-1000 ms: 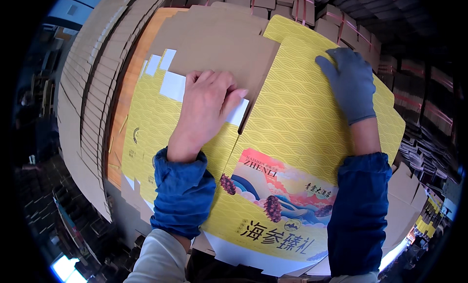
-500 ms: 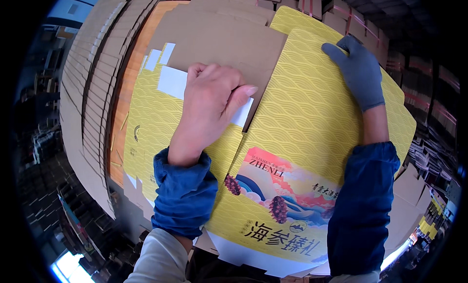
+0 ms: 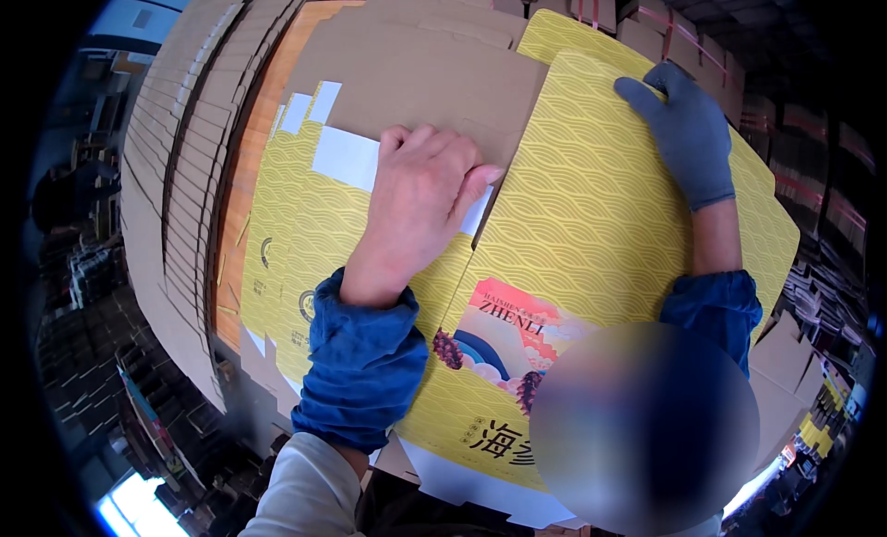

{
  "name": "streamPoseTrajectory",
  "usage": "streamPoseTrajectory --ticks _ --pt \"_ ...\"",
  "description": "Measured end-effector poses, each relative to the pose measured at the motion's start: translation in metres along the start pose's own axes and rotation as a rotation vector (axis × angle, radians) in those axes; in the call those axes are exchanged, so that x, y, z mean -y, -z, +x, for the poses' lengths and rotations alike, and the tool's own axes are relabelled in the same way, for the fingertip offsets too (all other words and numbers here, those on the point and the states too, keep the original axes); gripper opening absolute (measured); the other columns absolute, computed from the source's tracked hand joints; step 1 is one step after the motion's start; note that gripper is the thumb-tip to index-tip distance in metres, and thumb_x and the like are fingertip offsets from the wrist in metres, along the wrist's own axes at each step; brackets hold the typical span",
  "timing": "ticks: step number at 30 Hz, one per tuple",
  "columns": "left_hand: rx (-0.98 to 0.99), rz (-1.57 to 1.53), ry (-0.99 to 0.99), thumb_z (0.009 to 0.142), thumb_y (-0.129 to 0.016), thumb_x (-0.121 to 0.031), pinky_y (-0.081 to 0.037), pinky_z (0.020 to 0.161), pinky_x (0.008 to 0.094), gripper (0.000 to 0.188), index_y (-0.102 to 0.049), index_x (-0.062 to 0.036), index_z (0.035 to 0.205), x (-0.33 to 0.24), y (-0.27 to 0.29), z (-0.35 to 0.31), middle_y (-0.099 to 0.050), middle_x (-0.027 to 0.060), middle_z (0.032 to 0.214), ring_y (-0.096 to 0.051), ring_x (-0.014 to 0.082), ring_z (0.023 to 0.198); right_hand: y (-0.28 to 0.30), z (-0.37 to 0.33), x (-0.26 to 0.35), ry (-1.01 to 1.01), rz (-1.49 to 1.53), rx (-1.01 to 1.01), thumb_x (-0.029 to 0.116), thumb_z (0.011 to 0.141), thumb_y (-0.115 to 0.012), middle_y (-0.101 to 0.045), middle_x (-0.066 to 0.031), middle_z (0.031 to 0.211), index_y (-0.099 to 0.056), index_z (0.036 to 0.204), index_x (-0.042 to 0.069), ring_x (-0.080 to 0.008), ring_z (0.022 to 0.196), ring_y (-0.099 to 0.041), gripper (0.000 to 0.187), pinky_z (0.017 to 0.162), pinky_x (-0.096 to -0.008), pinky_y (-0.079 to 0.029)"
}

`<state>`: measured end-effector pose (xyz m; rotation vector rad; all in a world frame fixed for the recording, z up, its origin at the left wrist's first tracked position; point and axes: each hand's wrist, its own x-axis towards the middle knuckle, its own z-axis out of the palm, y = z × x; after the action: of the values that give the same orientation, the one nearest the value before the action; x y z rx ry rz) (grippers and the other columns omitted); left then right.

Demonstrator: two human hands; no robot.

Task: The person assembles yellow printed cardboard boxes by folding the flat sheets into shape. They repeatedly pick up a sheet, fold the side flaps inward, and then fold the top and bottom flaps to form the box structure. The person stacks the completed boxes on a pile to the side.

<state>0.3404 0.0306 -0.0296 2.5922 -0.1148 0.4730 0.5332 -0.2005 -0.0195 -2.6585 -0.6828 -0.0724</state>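
Observation:
A flat yellow cardboard box blank with a wave pattern and a colourful printed picture lies in front of me. My right hand, in a grey glove, grips its far right edge, thumb on the printed face and the other fingers over the edge. My left hand is bare and closed, resting on a white strip along the yellow sheet at left. Its fingers curl under, so whatever they hold is hidden. Beyond the strip lies a plain brown cardboard panel. A blurred round patch covers part of the print and my right forearm.
Overlapping brown cardboard sheets are stacked along the left, beside an orange wooden tabletop. Several strapped cardboard bundles stand at the back. More yellow blanks fan out under the left side.
Both hands and the cardboard sit slightly farther right in the picture. The left hand stays on the white strip and the right keeps its hold. The blurred patch is new.

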Motion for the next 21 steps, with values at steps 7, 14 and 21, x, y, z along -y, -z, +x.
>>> streamPoseTrajectory --ticks 7,14,21 --pt "0.031 0.105 0.022 0.088 -0.071 -0.024 -0.037 0.079 0.0399 0.019 -0.06 -0.0099 0.08 -0.005 -0.003 -0.001 -0.057 0.0055 0.079 -0.055 0.0259 0.082 -0.001 -0.026 0.025 0.294 -0.227 -0.223 0.042 0.091 -0.066 -0.069 -0.0084 0.108 -0.071 0.104 0.014 -0.0275 0.096 -0.064 0.031 0.081 -0.0391 -0.049" --pt "-0.066 0.036 0.005 0.086 -0.073 -0.022 -0.038 0.079 0.04 0.018 -0.062 -0.0087 0.08 -0.005 -0.009 -0.004 -0.057 0.0063 0.078 -0.055 0.0277 0.081 -0.015 -0.172 0.137 0.638 0.1 0.08 0.017 0.079 -0.063 -0.06 -0.0093 0.129 -0.068 0.113 0.004 -0.023 0.096 -0.055 0.037 0.093 -0.0473 -0.046" --pt "0.017 -0.065 0.058 0.089 -0.07 -0.018 -0.04 0.094 0.0443 0.015 -0.064 -0.0086 0.099 0.0 0.012 -0.017 -0.061 0.0097 0.103 -0.057 0.0295 0.104 -0.02 -0.188 0.161 0.598 -0.094 0.067 0.022 0.085 -0.067 -0.062 -0.0067 0.127 -0.068 0.112 0.006 -0.0223 0.097 -0.057 0.031 0.101 -0.0533 -0.039"
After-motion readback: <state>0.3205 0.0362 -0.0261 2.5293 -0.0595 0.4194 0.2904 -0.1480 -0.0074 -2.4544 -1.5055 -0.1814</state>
